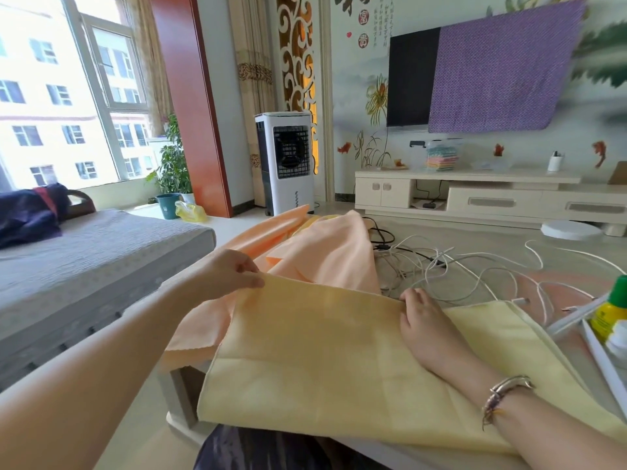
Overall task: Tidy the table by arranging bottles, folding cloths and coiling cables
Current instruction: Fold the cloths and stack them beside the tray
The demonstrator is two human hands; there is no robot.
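Both hands, left hand (pixel 234 271) and right hand (pixel 424 320), pinch the yellow cloth (pixel 305 361) mid-fold, centre frame; peach cloth (pixel 325 252) unfolded, cables (pixel 441 262) uncoiled

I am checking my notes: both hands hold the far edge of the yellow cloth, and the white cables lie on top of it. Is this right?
Not quite. The head view shows the left hand and right hand holding the yellow cloth, but the white cables lie beyond it on the table, not on it.

The green-capped bottle (pixel 610 313) is cut off by the right edge
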